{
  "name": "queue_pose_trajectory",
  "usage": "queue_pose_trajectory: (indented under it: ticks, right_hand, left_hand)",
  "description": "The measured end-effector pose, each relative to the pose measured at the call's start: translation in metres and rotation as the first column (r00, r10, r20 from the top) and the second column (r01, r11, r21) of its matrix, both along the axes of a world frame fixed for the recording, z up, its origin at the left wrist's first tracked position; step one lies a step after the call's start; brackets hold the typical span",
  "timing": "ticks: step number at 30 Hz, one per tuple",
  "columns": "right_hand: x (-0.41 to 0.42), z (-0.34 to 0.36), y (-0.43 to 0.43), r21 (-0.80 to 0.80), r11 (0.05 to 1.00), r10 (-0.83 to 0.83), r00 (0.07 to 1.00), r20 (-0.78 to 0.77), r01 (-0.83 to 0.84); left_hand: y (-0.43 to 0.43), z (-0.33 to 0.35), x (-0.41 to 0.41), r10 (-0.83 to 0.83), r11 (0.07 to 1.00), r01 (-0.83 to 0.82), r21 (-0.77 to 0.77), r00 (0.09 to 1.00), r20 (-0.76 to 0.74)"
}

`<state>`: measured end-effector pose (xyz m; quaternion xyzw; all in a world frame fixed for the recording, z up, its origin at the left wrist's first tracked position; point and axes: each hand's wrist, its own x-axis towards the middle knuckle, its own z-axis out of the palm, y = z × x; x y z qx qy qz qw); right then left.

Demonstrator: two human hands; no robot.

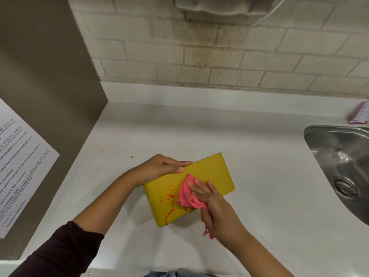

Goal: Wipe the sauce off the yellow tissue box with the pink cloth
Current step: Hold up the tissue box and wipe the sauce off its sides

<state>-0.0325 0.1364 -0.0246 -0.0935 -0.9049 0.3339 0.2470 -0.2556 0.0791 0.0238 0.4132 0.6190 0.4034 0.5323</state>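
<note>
The yellow tissue box (211,172) lies flat on the white counter, turned at an angle. Orange sauce (168,196) streaks its near-left part and runs down toward the near edge. My left hand (161,168) grips the box's far-left edge, thumb on top. My right hand (211,202) presses the bunched pink cloth (186,193) onto the top of the box, just right of the sauce. A tail of the cloth hangs below my right palm.
The white counter (259,156) has two small orange drops (131,157) to the left of the box. A steel sink (343,166) is at the right. A pink packet (359,113) lies behind it. A brown panel with a printed notice (20,166) stands at the left.
</note>
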Motion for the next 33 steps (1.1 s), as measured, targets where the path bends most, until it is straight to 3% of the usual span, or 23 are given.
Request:
queue_pose_trajectory:
  ticks: [7,15,23,30,33]
  right_hand:
    - [-0.012,0.010,-0.006,-0.205,0.955,-0.237,0.967,-0.095,0.214]
    - [-0.007,0.002,-0.019,-0.033,0.999,0.018,0.999,-0.038,-0.020]
    - [-0.022,0.004,-0.018,-0.179,0.969,-0.190,0.976,-0.110,0.169]
    - [-0.019,0.002,-0.018,-0.031,1.000,-0.004,0.999,-0.038,0.003]
    - [-0.005,0.001,-0.002,-0.049,0.998,-0.038,0.998,-0.045,0.036]
  left_hand:
    - [0.001,-0.004,0.002,0.019,1.000,-0.019,0.004,1.000,0.023]
    - [-0.005,-0.004,0.001,-0.024,1.000,0.023,0.019,0.998,0.057]
    - [-0.003,-0.005,0.000,0.030,1.000,-0.030,-0.004,0.993,0.118]
    - [-0.003,-0.003,-0.001,0.038,0.999,-0.038,0.000,0.993,0.108]
    - [-0.004,-0.004,0.000,0.045,0.999,-0.044,-0.007,0.992,0.118]
